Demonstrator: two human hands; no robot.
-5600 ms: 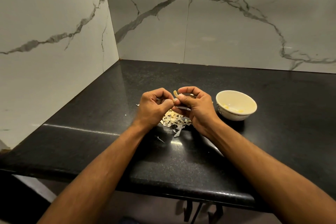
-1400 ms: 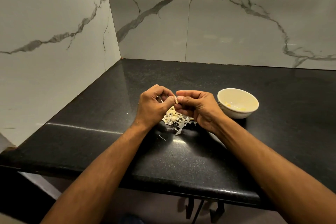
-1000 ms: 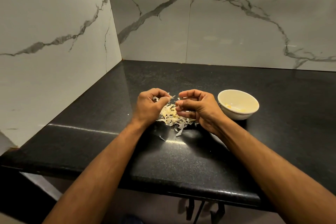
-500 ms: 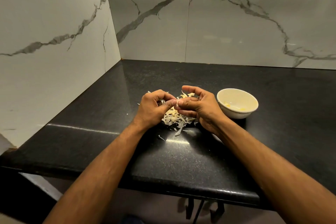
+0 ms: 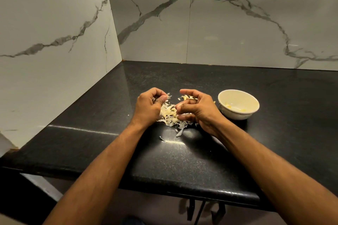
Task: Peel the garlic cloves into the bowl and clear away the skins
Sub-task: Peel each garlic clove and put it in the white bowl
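Skins (image 5: 171,118) lie in a pale heap on the black counter (image 5: 182,160), right between my two hands, with a few loose curls trailing off the near edge of the pile and one small scrap (image 5: 161,138) lying alone a little closer to me. My left hand (image 5: 149,107) hovers over the left side of the heap, fingers curled in, thumb and forefinger pinching a thin flake of skin (image 5: 168,96) that sticks out past the fingertips. My right hand (image 5: 198,109) is over the right side of the heap, fingers curled loosely toward the thumb; something small and pale sits at the thumb tip, but I cannot tell whether it is a clove or only skin, nor how firmly I hold it. More skin pieces show behind that hand's fingers. Just right of my right hand, not touching it, stands the white bowl (image 5: 238,114), upright on the counter, with a few yellowish bits (image 5: 228,105) at its bottom. Marble-veined wall panels (image 5: 54,29) rise behind and to the left of the counter.
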